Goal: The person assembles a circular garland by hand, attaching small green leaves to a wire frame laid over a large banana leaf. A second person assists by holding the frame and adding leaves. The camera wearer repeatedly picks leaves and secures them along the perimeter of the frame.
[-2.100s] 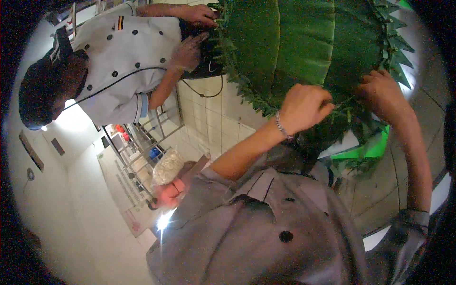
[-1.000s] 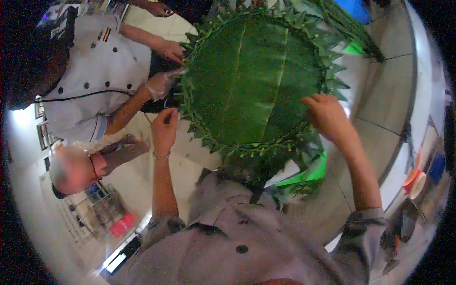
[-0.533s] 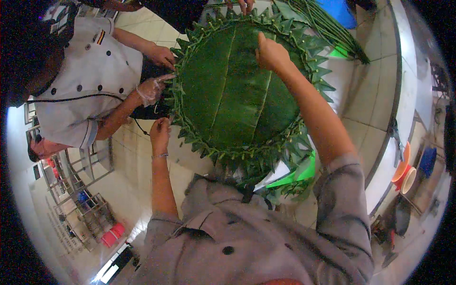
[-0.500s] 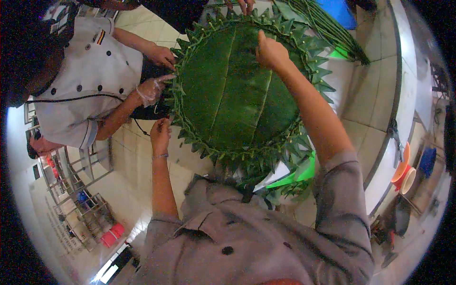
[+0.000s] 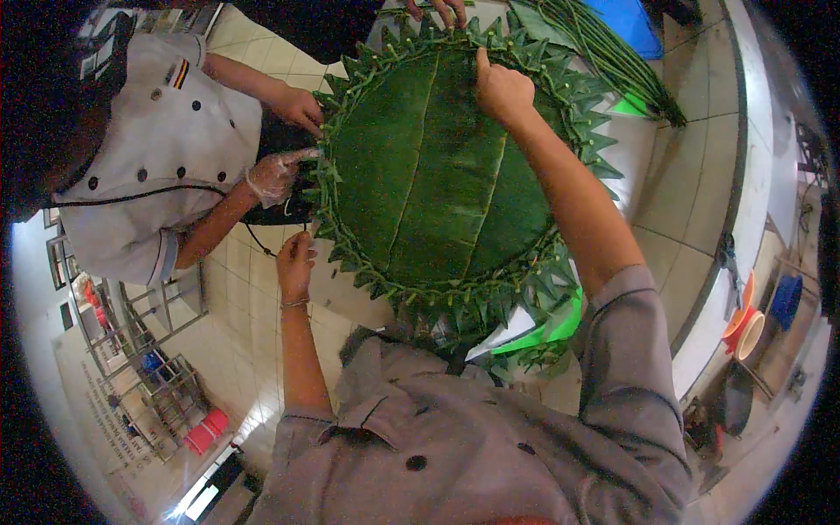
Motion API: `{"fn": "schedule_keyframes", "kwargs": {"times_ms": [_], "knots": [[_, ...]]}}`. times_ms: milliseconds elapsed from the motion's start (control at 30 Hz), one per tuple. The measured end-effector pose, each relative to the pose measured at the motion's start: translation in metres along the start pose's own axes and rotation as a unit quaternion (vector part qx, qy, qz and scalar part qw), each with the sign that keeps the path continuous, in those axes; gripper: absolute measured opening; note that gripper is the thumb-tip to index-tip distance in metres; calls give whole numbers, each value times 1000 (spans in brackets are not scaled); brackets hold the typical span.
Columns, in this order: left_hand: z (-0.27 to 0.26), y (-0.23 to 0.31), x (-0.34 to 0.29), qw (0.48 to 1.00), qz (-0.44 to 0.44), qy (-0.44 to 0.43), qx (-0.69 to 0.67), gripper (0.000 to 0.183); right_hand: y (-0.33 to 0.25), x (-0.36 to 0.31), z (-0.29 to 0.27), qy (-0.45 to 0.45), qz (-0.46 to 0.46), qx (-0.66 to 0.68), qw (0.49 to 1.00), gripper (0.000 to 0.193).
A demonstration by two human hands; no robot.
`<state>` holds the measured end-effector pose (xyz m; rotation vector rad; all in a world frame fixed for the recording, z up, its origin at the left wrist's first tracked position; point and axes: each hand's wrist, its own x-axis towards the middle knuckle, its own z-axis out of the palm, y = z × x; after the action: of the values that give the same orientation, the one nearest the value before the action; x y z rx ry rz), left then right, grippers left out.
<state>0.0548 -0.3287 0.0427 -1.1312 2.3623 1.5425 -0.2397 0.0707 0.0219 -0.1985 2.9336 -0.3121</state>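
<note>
A large round tray (image 5: 446, 175) lined with broad green leaves lies before me, ringed by a braided border of folded leaf points (image 5: 584, 140). My right hand (image 5: 506, 92) reaches over it, index finger stretched to the far inner rim and the other fingers curled. No object shows in that hand. Just outside the border's left side, my left hand (image 5: 296, 262) is raised with its fingers curled in; whatever they may hold is too small to make out. A co-worker's gloved hand (image 5: 274, 178) and bare hand (image 5: 300, 109) touch the left border.
Another person's hand (image 5: 442, 10) rests at the far border. Long green stalks (image 5: 604, 57) lie at the far right beside a blue sheet (image 5: 626, 26). A bright green sheet (image 5: 547, 331) sticks out under the near side. A tiled counter (image 5: 744, 175) runs along the right.
My left hand has drawn slightly down, away from the border. My right hand has shifted slightly, its index finger now reaching nearer the far rim. The co-worker's hands have moved slightly.
</note>
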Motion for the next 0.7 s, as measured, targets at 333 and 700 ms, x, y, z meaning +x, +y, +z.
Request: {"fn": "schedule_keyframes", "kwargs": {"times_ms": [333, 700], "knots": [[6, -4, 9, 1000, 12, -4, 6, 40, 5, 4, 16, 60, -22, -10, 998, 54], [9, 9, -10, 1000, 10, -17, 17, 36, 1, 2, 13, 41, -13, -16, 999, 55]]}}
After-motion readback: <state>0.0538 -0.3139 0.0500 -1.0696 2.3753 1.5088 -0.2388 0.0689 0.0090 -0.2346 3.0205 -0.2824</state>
